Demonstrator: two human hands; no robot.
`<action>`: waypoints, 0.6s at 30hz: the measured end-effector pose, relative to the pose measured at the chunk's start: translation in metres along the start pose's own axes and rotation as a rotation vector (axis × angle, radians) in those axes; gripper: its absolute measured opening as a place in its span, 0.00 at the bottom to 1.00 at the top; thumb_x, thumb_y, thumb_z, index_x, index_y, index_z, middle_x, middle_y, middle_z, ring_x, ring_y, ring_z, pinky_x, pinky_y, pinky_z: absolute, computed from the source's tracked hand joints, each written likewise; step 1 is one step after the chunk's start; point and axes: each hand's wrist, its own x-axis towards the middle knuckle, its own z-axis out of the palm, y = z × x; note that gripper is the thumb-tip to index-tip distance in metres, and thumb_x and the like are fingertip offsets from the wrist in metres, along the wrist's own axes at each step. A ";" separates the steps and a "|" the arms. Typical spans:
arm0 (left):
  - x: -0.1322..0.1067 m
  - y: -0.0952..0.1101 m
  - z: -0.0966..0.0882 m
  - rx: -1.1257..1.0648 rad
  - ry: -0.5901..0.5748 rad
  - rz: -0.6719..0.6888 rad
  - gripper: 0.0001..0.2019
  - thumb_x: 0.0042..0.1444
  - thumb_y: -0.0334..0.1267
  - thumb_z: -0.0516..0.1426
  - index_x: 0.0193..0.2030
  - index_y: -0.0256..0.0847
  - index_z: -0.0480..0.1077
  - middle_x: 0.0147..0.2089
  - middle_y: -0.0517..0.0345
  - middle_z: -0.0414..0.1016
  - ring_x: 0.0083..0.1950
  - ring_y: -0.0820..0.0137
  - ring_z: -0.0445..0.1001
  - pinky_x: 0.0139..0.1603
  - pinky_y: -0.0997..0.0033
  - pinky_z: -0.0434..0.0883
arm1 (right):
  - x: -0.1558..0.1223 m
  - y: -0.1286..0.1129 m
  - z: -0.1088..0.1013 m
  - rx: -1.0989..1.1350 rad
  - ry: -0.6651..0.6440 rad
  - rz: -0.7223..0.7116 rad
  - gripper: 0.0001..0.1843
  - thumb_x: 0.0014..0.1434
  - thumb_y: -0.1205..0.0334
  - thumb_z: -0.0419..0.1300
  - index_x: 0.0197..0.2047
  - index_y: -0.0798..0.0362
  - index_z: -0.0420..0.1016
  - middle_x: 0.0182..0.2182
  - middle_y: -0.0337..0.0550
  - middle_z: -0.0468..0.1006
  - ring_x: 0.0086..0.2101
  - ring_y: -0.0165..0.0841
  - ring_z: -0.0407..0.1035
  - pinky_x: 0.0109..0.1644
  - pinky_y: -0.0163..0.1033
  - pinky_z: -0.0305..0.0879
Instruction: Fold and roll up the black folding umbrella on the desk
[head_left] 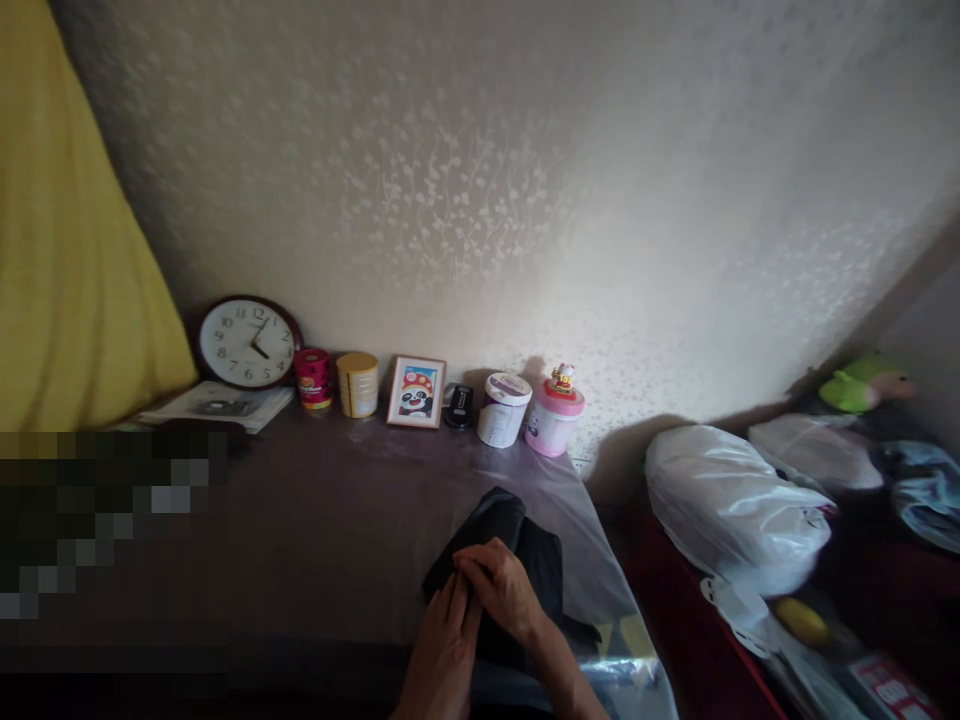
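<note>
Patterned wallpaper (465, 200) across the back at twelve o'clock, with a yellow curtain (82, 230) toward ten and a dark, glossy table (330, 530) below. At six o'clock in the view, on the table, rumpled black fabric (541, 565), perhaps a garment or a pouch, too dark to be sure. On top of the fabric, both bare hands: left hand (450, 620) palm down, fingers extended and close together; right hand (501, 585) bent inward, fingers close against the left fingertips. Cannot tell whether pinching any fabric. Counting from the hands, along the wall: round clock (247, 342) at half past ten, red tin (313, 380) and yellow tin (358, 387) toward eleven, framed panda picture (417, 392) nearer twelve, white tub (502, 420) just past twelve, pink tub (553, 428) with a small figurine (563, 378) on top at one. Between two and three o'clock, off the table, bulging white plastic bag (727, 500).
</note>
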 end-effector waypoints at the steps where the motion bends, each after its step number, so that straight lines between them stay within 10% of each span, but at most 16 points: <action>1: 0.000 -0.001 0.003 -0.007 -0.012 0.004 0.37 0.42 0.20 0.47 0.64 0.30 0.49 0.66 0.38 0.50 0.65 0.57 0.53 0.62 0.54 0.58 | -0.004 0.000 0.000 -0.006 0.016 -0.039 0.14 0.63 0.60 0.49 0.41 0.46 0.77 0.36 0.38 0.80 0.39 0.32 0.70 0.46 0.37 0.62; 7: 0.001 -0.004 0.026 0.004 0.048 -0.013 0.35 0.47 0.19 0.45 0.65 0.34 0.48 0.65 0.40 0.53 0.64 0.57 0.56 0.61 0.57 0.60 | -0.005 0.026 0.002 -0.118 0.049 -0.222 0.15 0.64 0.63 0.48 0.43 0.49 0.76 0.41 0.42 0.78 0.50 0.35 0.65 0.57 0.45 0.56; 18: 0.001 -0.004 0.047 0.062 0.115 -0.067 0.41 0.49 0.17 0.43 0.66 0.45 0.27 0.65 0.42 0.55 0.62 0.57 0.59 0.57 0.58 0.64 | 0.053 0.091 -0.012 -0.251 0.052 -0.133 0.18 0.64 0.63 0.44 0.43 0.50 0.75 0.42 0.42 0.78 0.50 0.35 0.64 0.58 0.46 0.53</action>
